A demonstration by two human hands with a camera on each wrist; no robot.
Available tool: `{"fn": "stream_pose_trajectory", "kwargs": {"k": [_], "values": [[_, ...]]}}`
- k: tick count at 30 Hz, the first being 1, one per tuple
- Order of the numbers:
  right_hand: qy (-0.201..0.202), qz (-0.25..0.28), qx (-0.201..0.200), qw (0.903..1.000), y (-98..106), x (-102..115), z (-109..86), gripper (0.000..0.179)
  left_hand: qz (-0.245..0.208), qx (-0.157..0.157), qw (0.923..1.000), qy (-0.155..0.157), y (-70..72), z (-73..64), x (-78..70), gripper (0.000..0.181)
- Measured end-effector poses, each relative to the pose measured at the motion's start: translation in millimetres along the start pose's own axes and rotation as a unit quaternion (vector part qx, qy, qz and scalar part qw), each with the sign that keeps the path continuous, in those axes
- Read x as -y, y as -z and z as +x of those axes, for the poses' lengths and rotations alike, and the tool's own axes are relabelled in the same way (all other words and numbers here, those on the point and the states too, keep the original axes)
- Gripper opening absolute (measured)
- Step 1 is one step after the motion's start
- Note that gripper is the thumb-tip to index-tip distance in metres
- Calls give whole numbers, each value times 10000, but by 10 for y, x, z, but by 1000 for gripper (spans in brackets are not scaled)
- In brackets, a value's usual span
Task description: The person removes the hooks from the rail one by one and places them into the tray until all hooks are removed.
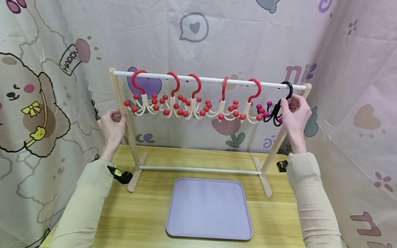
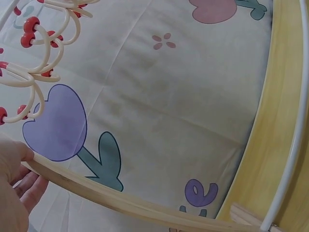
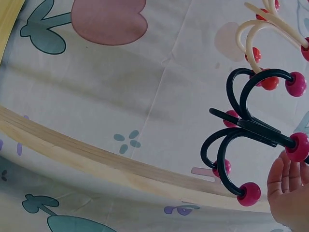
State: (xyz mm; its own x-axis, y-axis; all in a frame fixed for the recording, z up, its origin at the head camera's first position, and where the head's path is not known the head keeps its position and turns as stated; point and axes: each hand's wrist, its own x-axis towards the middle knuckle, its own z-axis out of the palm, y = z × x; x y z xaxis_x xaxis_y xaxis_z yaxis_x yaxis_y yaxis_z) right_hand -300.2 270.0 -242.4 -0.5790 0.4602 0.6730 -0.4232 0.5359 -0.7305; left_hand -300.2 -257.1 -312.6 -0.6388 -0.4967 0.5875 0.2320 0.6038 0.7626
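At the left, the left hand (image 1: 112, 127) pinches the left post (image 1: 130, 137); rightward, the black hanger (image 3: 259, 131) hangs from the white bar (image 1: 211, 80) by the right hand (image 1: 296, 115), whose finger grip I cannot tell. Steadying the left post should keep the hanger seated.

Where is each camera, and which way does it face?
Head: head-worn, looking forward and down at the wooden rack and lilac tray; left hand, right hand, sleeves show.
Left wrist: worn there, facing the left post and printed backdrop; that hand partly shows.
Right wrist: worn there, facing the black claw hook; that hand partly shows.
Both wrist views share that backdrop and red-tipped cream hooks.
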Motion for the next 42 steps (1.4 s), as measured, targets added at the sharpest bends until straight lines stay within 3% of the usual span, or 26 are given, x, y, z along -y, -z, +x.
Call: {"fn": "stream_pose_trajectory", "kwargs": {"k": [7, 24, 32, 42], "values": [[-32, 66, 15, 10000, -13, -1, 17, 24, 17, 57, 10000, -41, 6, -4, -12, 26], [-86, 111, -60, 9999, 1, -24, 9, 25, 79, 181, 9998, -41, 14, 6, -28, 26], [-94, 182, -184, 9996, -12, -9, 12, 26, 112, 95, 9999, -79, 21, 7, -19, 25], [14, 565, -365, 9977, -2, 13, 10, 11, 118, 132, 9998, -59, 31, 6, -31, 25]]}}
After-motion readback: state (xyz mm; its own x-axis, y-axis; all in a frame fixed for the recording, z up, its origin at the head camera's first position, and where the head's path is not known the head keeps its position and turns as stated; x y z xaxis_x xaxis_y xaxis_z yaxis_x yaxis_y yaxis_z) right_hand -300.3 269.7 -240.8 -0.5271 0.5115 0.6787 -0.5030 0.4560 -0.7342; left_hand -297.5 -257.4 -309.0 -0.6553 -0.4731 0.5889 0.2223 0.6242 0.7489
